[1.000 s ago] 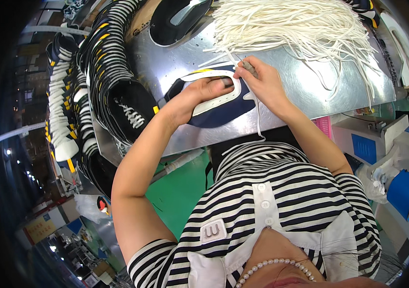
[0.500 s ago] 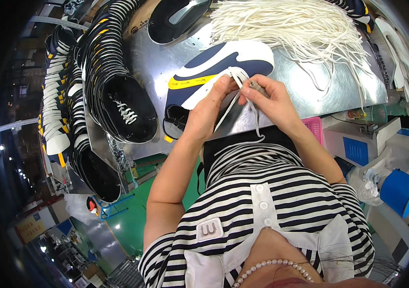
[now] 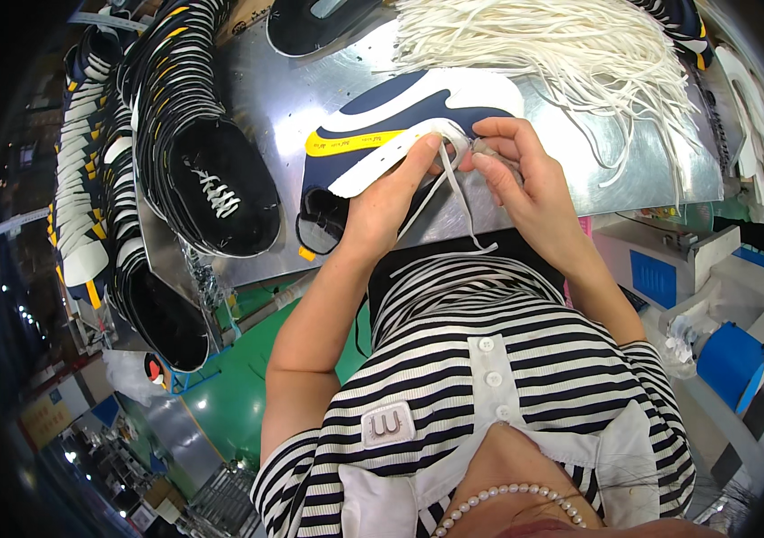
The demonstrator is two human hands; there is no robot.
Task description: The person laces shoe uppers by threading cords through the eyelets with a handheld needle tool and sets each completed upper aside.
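Note:
A navy and white shoe upper [image 3: 471,88] with a yellow strip lies on the metal table in front of me. My left hand [image 3: 389,202] is closed on its white eyelet edge, thumb on top and fingers out of sight underneath. A white shoelace [image 3: 459,202] loops at the eyelets, its loose ends hanging down over the table's near edge. At the lace loop, my right hand [image 3: 525,179] has thumb and forefinger drawn together, apparently on the lace. Something greyish shows between these fingertips, too small to make out.
Beyond the upper lies a heap of white laces [image 3: 543,45]. Long nested rows of shoe uppers [image 3: 220,184] stand at the left, and another dark upper [image 3: 319,25] at the far edge. A white and blue machine [image 3: 678,269] stands to the right.
My right hand has turned and moved slightly right, its fingers more spread. The lace strands gathered at the eyelets have become a smaller loop. My left hand keeps its hold.

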